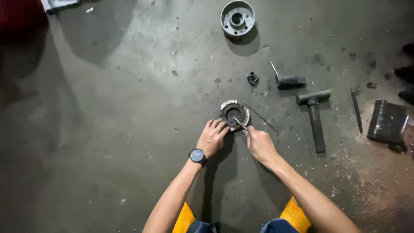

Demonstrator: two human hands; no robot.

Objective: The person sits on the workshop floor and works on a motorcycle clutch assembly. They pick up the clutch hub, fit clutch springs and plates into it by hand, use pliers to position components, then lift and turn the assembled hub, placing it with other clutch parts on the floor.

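A round metal clutch-like part (233, 113) with a dark centre lies on the concrete floor. My left hand (212, 136), a dark watch on its wrist, rests on the part's near left edge and steadies it. My right hand (258, 143) grips a thin metal tool (239, 124) whose tip reaches into the part's centre. A long thin rod (260, 117) lies just right of the part.
A grey bell-shaped drum (237, 18) sits at the far centre. To the right lie a small black piece (252, 78), a dark tool with a thin shaft (287, 80), a hammer (315, 116), a dark bar (356, 111) and a flat metal block (386, 121).
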